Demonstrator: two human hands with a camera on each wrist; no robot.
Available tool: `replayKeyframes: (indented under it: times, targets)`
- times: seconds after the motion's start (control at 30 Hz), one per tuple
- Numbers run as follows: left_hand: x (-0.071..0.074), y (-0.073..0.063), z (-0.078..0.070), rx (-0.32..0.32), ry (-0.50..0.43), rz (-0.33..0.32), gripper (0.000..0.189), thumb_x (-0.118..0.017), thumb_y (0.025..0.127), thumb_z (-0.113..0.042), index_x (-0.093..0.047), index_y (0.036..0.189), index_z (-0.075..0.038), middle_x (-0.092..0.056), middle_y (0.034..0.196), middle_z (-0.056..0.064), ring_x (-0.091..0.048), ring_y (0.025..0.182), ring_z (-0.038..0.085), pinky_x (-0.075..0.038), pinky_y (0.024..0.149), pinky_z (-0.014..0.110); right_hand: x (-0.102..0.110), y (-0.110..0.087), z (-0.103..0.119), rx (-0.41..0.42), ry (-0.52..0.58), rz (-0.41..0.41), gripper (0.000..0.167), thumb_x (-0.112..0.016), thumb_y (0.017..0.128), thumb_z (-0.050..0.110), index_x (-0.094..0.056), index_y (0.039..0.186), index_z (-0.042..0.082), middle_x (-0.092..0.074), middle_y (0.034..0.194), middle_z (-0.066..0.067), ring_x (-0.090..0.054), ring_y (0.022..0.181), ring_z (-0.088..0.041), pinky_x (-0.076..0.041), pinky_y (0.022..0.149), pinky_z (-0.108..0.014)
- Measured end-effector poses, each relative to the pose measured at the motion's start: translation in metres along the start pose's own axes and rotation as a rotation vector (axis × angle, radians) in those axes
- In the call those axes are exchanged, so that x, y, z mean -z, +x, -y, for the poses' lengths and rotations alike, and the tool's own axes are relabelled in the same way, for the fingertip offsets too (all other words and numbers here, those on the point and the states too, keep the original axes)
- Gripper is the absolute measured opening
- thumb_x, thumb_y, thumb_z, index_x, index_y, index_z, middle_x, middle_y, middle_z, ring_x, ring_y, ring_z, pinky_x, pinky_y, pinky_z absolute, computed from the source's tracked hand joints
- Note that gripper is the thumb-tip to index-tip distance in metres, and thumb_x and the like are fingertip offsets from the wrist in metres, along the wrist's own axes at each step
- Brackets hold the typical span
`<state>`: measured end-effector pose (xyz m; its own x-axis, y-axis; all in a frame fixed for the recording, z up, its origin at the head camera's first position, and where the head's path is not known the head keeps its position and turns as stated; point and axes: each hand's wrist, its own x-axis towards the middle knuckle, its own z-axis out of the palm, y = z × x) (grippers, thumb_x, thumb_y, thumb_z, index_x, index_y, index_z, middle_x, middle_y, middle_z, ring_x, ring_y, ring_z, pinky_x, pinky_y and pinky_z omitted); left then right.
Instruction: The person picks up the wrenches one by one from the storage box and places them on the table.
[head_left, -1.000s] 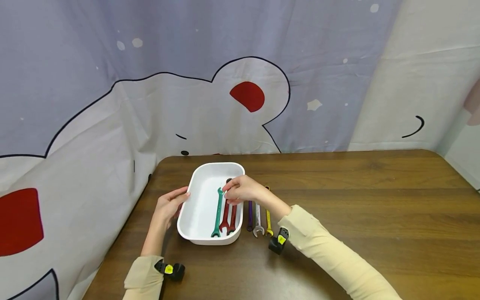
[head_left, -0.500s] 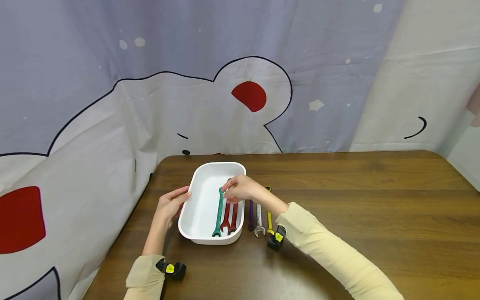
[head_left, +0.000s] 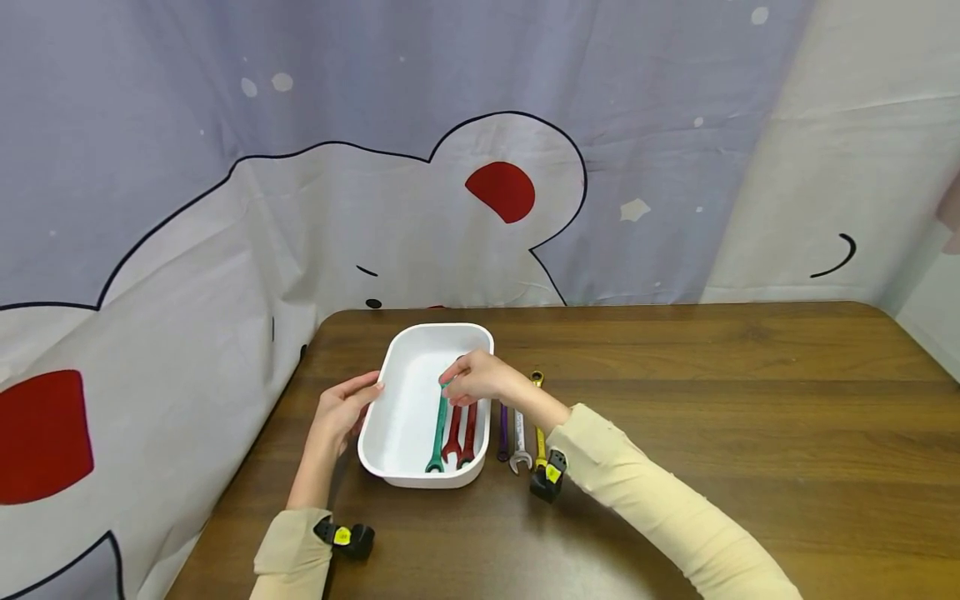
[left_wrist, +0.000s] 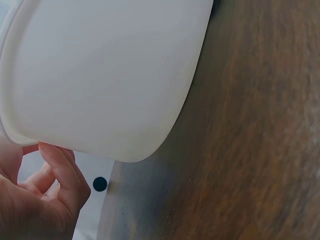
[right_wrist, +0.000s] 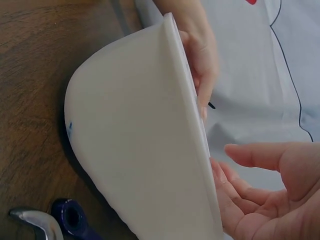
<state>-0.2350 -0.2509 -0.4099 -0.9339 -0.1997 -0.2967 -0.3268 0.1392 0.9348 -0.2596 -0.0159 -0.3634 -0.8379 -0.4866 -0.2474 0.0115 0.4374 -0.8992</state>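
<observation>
A white plastic tray [head_left: 401, 417] stands on the table at centre-left in the head view. My left hand [head_left: 345, 408] holds its left rim, thumb over the edge and fingers along the outer wall. Inside lie a green wrench [head_left: 438, 433] and two red wrenches, one red wrench [head_left: 453, 437] in the middle and another red wrench [head_left: 470, 425] by the right wall. Reaching in over the right rim, my right hand [head_left: 480, 379] has its fingertips at the green wrench's upper end, which they partly cover. In the right wrist view its thumb stands apart from the fingers.
Right of the tray, a purple wrench [head_left: 503, 433], a silver wrench [head_left: 519, 442] and a yellow wrench [head_left: 540, 437] lie side by side on the wooden table [head_left: 712, 433]. My right forearm passes over the yellow one. A printed curtain [head_left: 637, 125] hangs behind the table.
My right fingertips have come lower over the green wrench's upper end and hide more of it. The right wrist has shifted slightly left. The left hand stays on the tray.
</observation>
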Motion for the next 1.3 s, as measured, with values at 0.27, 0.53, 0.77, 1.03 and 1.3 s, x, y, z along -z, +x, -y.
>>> replayKeyframes:
  times: [0.27, 0.53, 0.77, 1.03, 1.3]
  targets:
    - [0.000, 0.000, 0.000, 0.001, 0.011, -0.006, 0.047, -0.066, 0.090, -0.023, -0.056, 0.134, -0.009, -0.067, 0.090, -0.011, -0.062, 0.074, 0.002, -0.052, 0.063, 0.022, -0.002, 0.002, -0.001, 0.041, -0.045, 0.001, 0.029, -0.063, 0.087, 0.008, -0.066, 0.113, -0.004, -0.071, 0.101, -0.020, -0.069, 0.086, -0.023, -0.056, 0.083, -0.037]
    - [0.000, 0.000, 0.001, -0.008, -0.001, -0.001, 0.048, -0.066, 0.091, -0.023, -0.055, 0.135, -0.007, -0.067, 0.090, -0.011, -0.062, 0.074, 0.002, -0.053, 0.063, 0.022, -0.006, 0.005, 0.000, 0.051, -0.060, -0.007, 0.028, -0.065, 0.086, 0.007, -0.067, 0.111, -0.003, -0.072, 0.097, -0.019, -0.068, 0.090, -0.029, -0.056, 0.083, -0.038]
    - [-0.002, 0.000, 0.001, -0.002, -0.006, -0.007, 0.046, -0.065, 0.091, -0.021, -0.056, 0.134, -0.008, -0.067, 0.091, -0.011, -0.062, 0.074, 0.001, -0.053, 0.063, 0.021, -0.010, 0.008, 0.001, 0.045, -0.059, -0.010, 0.028, -0.066, 0.084, 0.006, -0.068, 0.111, -0.003, -0.073, 0.092, -0.014, -0.068, 0.091, -0.031, -0.057, 0.080, -0.034]
    - [0.001, 0.000, 0.002, 0.004, -0.005, -0.006, 0.047, -0.066, 0.091, -0.022, -0.056, 0.135, -0.008, -0.067, 0.087, -0.013, -0.061, 0.072, 0.000, -0.052, 0.062, 0.020, -0.010, 0.012, 0.002, 0.035, -0.064, -0.012, 0.028, -0.063, 0.085, 0.005, -0.067, 0.111, -0.004, -0.071, 0.092, -0.016, -0.067, 0.082, -0.023, -0.056, 0.080, -0.035]
    - [0.000, 0.001, 0.003, -0.010, -0.004, -0.004, 0.048, -0.066, 0.091, -0.023, -0.056, 0.135, -0.008, -0.068, 0.097, -0.007, -0.062, 0.076, 0.002, -0.053, 0.063, 0.021, -0.010, 0.018, -0.001, 0.016, -0.070, -0.036, 0.026, -0.063, 0.089, 0.008, -0.066, 0.112, -0.005, -0.071, 0.083, -0.014, -0.070, 0.080, -0.025, -0.057, 0.077, -0.031]
